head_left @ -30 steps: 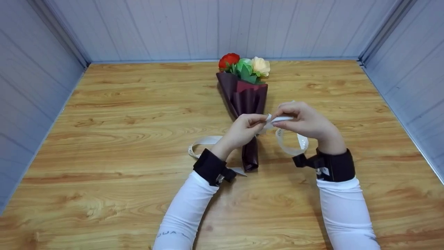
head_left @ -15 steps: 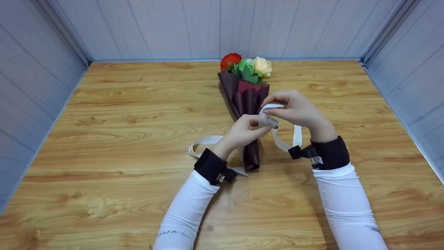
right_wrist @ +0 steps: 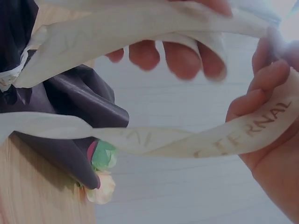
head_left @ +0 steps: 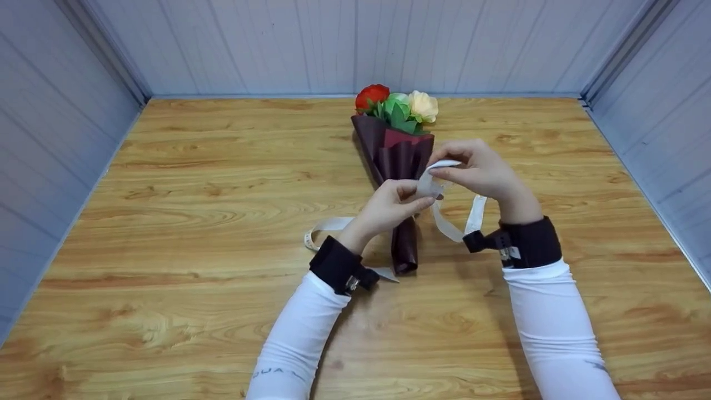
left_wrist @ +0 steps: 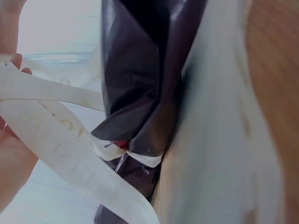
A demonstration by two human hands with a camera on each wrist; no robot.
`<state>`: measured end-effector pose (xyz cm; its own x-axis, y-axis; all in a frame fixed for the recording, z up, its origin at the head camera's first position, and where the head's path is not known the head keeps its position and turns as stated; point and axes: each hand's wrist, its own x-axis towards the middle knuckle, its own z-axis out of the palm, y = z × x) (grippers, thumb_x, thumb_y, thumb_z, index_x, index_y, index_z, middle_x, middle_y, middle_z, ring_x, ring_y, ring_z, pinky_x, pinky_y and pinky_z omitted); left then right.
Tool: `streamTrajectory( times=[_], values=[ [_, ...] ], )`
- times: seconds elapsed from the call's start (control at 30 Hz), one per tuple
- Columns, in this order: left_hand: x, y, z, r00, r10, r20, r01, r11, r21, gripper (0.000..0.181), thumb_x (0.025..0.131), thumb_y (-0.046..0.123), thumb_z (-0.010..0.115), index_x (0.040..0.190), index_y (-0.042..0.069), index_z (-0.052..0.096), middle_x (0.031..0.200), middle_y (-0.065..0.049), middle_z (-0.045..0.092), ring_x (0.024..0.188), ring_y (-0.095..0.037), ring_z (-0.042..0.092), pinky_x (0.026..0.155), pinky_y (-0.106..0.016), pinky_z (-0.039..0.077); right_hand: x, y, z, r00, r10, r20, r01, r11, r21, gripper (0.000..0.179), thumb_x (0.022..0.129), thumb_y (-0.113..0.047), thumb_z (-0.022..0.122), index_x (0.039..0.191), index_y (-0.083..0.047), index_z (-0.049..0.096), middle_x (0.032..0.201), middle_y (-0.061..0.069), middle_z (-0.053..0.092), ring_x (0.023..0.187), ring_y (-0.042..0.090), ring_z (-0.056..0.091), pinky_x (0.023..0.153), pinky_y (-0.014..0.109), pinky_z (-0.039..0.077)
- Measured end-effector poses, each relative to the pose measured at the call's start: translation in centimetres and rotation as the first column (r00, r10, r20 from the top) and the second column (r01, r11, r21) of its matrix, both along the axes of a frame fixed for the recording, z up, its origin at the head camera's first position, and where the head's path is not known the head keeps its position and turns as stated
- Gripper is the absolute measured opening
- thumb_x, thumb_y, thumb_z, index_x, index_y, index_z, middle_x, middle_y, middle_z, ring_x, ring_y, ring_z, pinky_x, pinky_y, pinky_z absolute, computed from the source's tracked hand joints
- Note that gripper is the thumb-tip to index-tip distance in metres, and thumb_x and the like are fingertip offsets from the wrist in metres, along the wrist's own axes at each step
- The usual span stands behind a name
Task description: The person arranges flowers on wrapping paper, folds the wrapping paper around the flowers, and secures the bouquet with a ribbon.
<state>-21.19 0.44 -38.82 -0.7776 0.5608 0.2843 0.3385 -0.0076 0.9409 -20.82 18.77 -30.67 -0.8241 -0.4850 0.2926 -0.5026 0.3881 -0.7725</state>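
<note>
A bouquet in dark plum wrapping paper point(head_left: 399, 161) lies on the table, its red flower point(head_left: 371, 98), green flower point(head_left: 396, 103) and cream flower point(head_left: 424, 106) at the far end. White ribbon point(left_wrist: 60, 149) is tied round the wrapper's narrow waist, as the left wrist view shows. Above that waist, my left hand point(head_left: 383, 208) pinches a length of ribbon between thumb and fingers. My right hand point(head_left: 483, 172), higher and to the right, pinches the same ribbon, which bends between both hands. Printed letters show on the ribbon strip point(right_wrist: 243, 135) in the right wrist view.
A ribbon loop point(head_left: 328, 224) lies on the wooden table point(head_left: 194, 311) left of the bouquet, and a ribbon tail point(head_left: 386, 273) shows near the wrapper's foot. Another ribbon strand point(head_left: 446, 226) hangs below my right hand. Pale panel walls point(head_left: 311, 50) stand around the table.
My right hand has moved up and slightly left, drawing the ribbon into a bend above my left hand. The left hand stays nearly in place, with its grip shifted slightly; the bouquet has stayed put.
</note>
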Motion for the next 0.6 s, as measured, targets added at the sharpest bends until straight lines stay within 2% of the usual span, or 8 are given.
streamTrajectory(
  times=[0.03, 0.13, 0.23, 0.37, 0.5, 0.6],
  values=[
    [0.0, 0.0, 0.1, 1.0, 0.026, 0.012, -0.027, 1.0, 0.016, 0.023, 0.092, 0.011, 0.06, 0.107, -0.005, 0.068, 0.095, -0.021, 0.068, 0.067, -0.004, 0.052, 0.063, -0.018, 0.043, 0.0, 0.3, 0.0, 1.0, -0.019, 0.022, 0.02, 0.999, -0.034, 0.006, 0.087, 0.006, 0.061, 0.088, 0.009, 0.066, 0.078, -0.008, 0.063, 0.067, 0.002, 0.057, 0.061, 0.017, 0.046],
    [-0.1, -0.1, 0.2, 0.989, 0.141, 0.045, -0.144, 0.987, 0.073, 0.023, 0.093, 0.01, 0.059, 0.108, -0.006, 0.067, 0.097, -0.02, 0.069, 0.074, -0.004, 0.056, 0.068, -0.017, 0.045, -0.3, 0.9, 0.1, 0.99, -0.104, 0.091, 0.114, 0.986, -0.119, 0.007, 0.088, 0.003, 0.061, 0.087, 0.006, 0.066, 0.072, -0.009, 0.061, 0.059, 0.002, 0.051, 0.054, 0.018, 0.043],
    [-0.2, -0.2, 0.3, 0.972, 0.224, 0.069, -0.232, 0.964, 0.132, 0.023, 0.093, 0.008, 0.058, 0.108, -0.007, 0.068, 0.1, -0.022, 0.069, 0.077, -0.004, 0.059, 0.07, -0.017, 0.047, -1.2, 1.0, -0.2, 0.972, -0.183, 0.147, 0.204, 0.968, -0.148, 0.008, 0.09, -0.003, 0.061, 0.089, 0.002, 0.067, 0.072, -0.01, 0.061, 0.059, 0.003, 0.05, 0.057, 0.019, 0.043],
    [-0.2, -0.4, 0.5, 0.97, 0.232, 0.07, -0.241, 0.955, 0.171, 0.022, 0.094, 0.007, 0.057, 0.103, -0.009, 0.069, 0.098, -0.026, 0.069, 0.077, -0.002, 0.06, 0.069, -0.018, 0.047, -3.7, 0.1, -1.1, 0.953, -0.237, 0.192, 0.263, 0.957, -0.124, 0.008, 0.091, -0.009, 0.062, 0.092, -0.002, 0.066, 0.072, -0.011, 0.063, 0.066, 0.004, 0.054, 0.064, 0.019, 0.045],
    [-0.2, -0.6, 0.5, 0.973, 0.223, 0.063, -0.231, 0.956, 0.182, 0.022, 0.094, 0.007, 0.057, 0.102, -0.01, 0.068, 0.096, -0.026, 0.069, 0.073, -0.002, 0.059, 0.065, -0.018, 0.046, -6.4, -1.5, -2.6, 0.931, -0.23, 0.282, 0.272, 0.955, -0.118, 0.007, 0.091, -0.009, 0.062, 0.092, -0.003, 0.066, 0.068, -0.009, 0.064, 0.062, 0.004, 0.057, 0.062, 0.018, 0.048],
    [-0.2, -0.7, 0.5, 0.975, 0.217, 0.054, -0.224, 0.958, 0.181, 0.021, 0.093, 0.006, 0.057, 0.102, -0.01, 0.068, 0.096, -0.026, 0.069, 0.073, -0.001, 0.059, 0.065, -0.018, 0.046, -7.8, -2.3, -3.9, 0.91, -0.213, 0.355, 0.27, 0.955, -0.121, 0.008, 0.091, -0.008, 0.061, 0.093, -0.002, 0.065, 0.067, -0.008, 0.064, 0.058, 0.004, 0.058, 0.059, 0.017, 0.049]
  ],
)
